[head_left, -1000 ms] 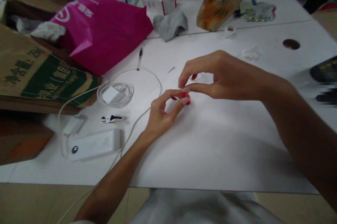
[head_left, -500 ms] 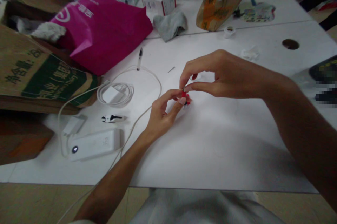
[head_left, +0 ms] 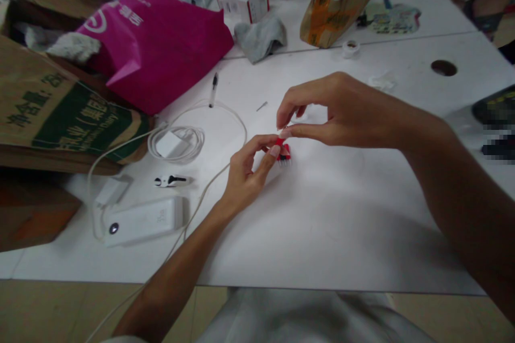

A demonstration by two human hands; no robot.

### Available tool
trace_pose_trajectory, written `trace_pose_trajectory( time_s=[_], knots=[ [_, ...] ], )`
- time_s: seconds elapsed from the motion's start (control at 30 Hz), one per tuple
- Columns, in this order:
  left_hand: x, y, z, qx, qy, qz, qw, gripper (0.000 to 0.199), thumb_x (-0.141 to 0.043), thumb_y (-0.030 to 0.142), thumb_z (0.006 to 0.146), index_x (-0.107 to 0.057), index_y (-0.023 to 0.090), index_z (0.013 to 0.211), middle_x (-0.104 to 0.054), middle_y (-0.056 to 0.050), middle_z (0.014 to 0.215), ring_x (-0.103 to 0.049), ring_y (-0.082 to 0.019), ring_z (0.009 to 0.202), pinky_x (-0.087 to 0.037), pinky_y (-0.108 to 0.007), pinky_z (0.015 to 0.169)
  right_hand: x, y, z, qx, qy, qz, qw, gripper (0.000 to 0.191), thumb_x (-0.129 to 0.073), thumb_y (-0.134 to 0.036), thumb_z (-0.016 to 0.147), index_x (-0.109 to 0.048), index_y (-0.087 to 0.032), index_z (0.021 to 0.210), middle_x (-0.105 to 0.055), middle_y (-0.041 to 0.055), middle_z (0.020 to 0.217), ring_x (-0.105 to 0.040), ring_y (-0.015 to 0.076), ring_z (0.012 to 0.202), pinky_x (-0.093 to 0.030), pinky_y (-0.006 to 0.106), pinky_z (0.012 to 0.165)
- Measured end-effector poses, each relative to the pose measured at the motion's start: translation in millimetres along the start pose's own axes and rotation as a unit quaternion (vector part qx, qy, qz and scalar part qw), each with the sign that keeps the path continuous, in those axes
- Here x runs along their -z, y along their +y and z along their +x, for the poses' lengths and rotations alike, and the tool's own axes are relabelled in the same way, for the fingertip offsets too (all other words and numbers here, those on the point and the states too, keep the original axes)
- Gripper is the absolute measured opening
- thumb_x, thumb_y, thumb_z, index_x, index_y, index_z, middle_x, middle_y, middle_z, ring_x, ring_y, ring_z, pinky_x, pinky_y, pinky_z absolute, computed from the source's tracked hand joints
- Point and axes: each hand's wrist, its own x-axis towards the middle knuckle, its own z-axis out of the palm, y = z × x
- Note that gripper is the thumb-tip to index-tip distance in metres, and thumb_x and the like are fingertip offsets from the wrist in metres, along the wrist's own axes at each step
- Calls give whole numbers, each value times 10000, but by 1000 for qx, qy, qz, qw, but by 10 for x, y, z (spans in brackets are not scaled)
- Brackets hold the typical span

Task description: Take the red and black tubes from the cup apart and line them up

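Past the middle of the near edge of the white table [head_left: 322,257], the left hand [head_left: 245,171] had its thumb and pointing finger pinched on a small red piece [head_left: 285,150]. Its thin pins pointed at the near edge, and its long way seemed to run from near to far. The right hand [head_left: 341,112] had its thumb and pointing finger closed on the far end. Farther off lay a little gray stick [head_left: 262,106].

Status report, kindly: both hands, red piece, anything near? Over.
Left hand holding red piece, thin pins on near side. Right hand: fingers closed at far end, contents unclear. White cable beside left forearm.
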Motion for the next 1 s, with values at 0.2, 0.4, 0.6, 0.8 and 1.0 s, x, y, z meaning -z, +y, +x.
trace_pose_trajectory(
  time_s=[0.2,0.4,0.6,0.8,1.0],
  knots=[
    [-2,17,7,11,6,9,1000,277,-755,472,1136,-859,261,1282,-842,-91,1136,-793,-255,1066,-614,-423,1039,13,20,-9,-9,-17,-29,999,172,-706,-313,1040,-864,-247,1028,-866,24,1029,-781,246,936,-513,358,880],
    [-8,36,7,20,11,7,1000,297,-749,486,1140,-859,245,1274,-852,-78,1069,-794,-240,1016,-620,-412,1020,38,40,-30,-6,-23,-26,999,176,-710,-320,1049,-879,-280,1081,-880,7,1055,-794,254,977,-539,371,932],
    [-10,50,2,36,16,-2,999,330,-749,516,1138,-854,232,1269,-849,-74,1032,-796,-241,1015,-611,-417,1042,65,53,-41,-8,-9,-16,1000,158,-726,-289,1039,-873,-268,1092,-886,26,1059,-786,248,972,-518,362,925],
    [-14,14,19,35,33,-26,999,332,-784,505,1119,-840,220,1280,-850,-76,1046,-810,-223,1017,-625,-391,1024,145,-49,-80,-31,12,-32,999,160,-731,-250,1035,-864,-243,1125,-882,43,1072,-771,251,935,-528,387,869],
    [-8,-31,66,47,57,-48,996,365,-820,500,1095,-802,210,1315,-837,-74,1057,-801,-197,1016,-628,-340,962,119,-38,-258,-70,88,-27,993,189,-773,-427,1038,-877,-293,1120,-892,37,1111,-801,285,1002,-615,429,951]
  ],
)
